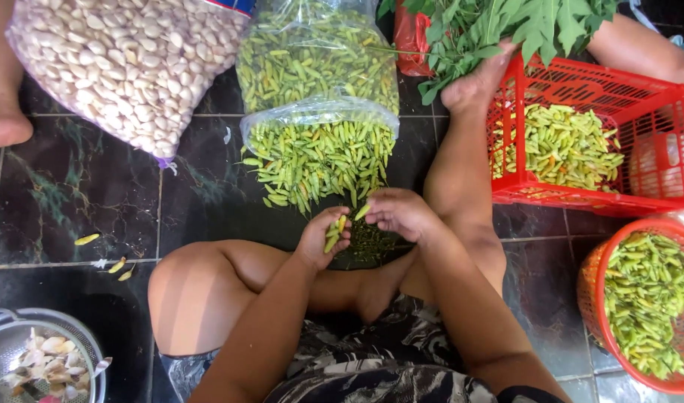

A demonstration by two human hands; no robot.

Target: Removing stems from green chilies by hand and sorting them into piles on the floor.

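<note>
Small green chili peppers [332, 237] are clamped in the left hand [323, 237], long axis upright, above the dark tiled floor [73, 201]. Right hand [399, 213], just beside, pinches another small green chili pepper [363, 211] at fingertips.

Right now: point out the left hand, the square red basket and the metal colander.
left hand [323, 237], head view, knuckles over the chillies.
square red basket [659, 97], head view, far rim.
metal colander [81, 339], head view, right rim.

Bright, even daylight, soft shadows under the legs, mild glare on the plastic bags [317, 112], edges slightly bowed.
</note>
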